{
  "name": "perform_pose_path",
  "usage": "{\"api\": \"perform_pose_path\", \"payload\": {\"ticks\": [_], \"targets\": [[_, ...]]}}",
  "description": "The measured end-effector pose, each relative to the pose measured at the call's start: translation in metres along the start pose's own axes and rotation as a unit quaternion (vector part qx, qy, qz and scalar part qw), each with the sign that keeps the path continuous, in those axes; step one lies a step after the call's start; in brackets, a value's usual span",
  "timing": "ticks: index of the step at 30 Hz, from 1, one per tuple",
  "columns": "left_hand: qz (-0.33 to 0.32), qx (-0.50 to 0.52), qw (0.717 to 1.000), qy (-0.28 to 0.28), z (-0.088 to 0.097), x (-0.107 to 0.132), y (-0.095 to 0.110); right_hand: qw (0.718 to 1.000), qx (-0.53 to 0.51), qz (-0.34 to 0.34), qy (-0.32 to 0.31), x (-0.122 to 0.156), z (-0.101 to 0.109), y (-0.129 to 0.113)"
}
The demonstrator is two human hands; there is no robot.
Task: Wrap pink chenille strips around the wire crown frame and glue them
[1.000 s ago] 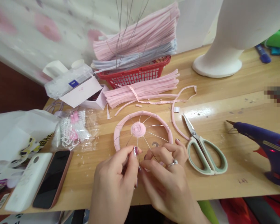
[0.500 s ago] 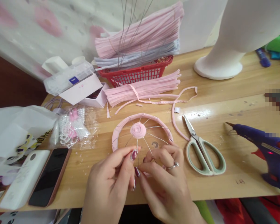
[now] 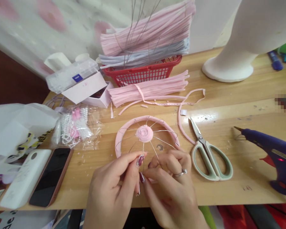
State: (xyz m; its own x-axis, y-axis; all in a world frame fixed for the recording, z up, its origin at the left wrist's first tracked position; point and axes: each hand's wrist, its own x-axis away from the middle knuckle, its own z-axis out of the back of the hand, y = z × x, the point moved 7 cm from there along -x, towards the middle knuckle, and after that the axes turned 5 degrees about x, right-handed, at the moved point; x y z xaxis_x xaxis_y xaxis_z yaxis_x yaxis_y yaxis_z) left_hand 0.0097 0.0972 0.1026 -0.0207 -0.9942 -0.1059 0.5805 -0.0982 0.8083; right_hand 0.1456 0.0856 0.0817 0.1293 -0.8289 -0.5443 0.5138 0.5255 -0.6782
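2 pinch grips: left hand (image 3: pixel 114 187) + right hand (image 3: pixel 173 186) each hold thin metal wire spokes (image 3: pixel 164 141) of pink-wrapped round hoop (image 3: pixel 124 132), flat on wooden tabletop (image 3: pixel 240 105); mint-handled scissors (image 3: pixel 211 160) just beside.

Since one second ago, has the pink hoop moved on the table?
No. The pink hoop keeps its gap to the scissors; the view alone shifted.

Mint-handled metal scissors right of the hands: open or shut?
Shut: the mint-handled metal scissors lie on the wooden table, blades together, loops side by side.
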Motion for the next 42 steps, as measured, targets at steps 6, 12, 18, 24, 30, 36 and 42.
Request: {"api": "perform_pose_path", "payload": {"ticks": [6,12,18,24,30,36,42], "targets": [[-0.019,-0.032,0.998,0.046,0.0008,0.0009,0.001,1.0,0.001,0.002,-0.005,0.001,-0.0012,0.0003],[-0.018,-0.043,0.999,0.012,0.0004,0.0018,0.0007,1.0,0.0,0.004,-0.007,0.0016,-0.0018,0.0014],[-0.004,-0.038,0.999,0.019,0.0017,0.0023,0.0001,1.0,-0.002,0.008,-0.005,0.0006,-0.0011,0.0003],[-0.019,-0.062,0.998,0.012,0.0005,0.0014,0.0021,1.0,0.0,0.005,-0.003,0.0018,-0.0016,0.0003],[-0.041,-0.106,0.993,0.012,0.0006,0.0004,0.0057,1.0,0.008,0.007,-0.009,0.0019,-0.0023,0.0007],[-0.054,-0.119,0.991,0.034,-0.0001,-0.0023,0.0097,1.0,-0.002,-0.007,-0.006,0.0043,-0.0023,0.0025],[-0.024,-0.166,0.984,0.053,0.0023,0.0053,0.0075,1.0,-0.002,-0.007,-0.003,0.0032,-0.0004,-0.0006]]}}
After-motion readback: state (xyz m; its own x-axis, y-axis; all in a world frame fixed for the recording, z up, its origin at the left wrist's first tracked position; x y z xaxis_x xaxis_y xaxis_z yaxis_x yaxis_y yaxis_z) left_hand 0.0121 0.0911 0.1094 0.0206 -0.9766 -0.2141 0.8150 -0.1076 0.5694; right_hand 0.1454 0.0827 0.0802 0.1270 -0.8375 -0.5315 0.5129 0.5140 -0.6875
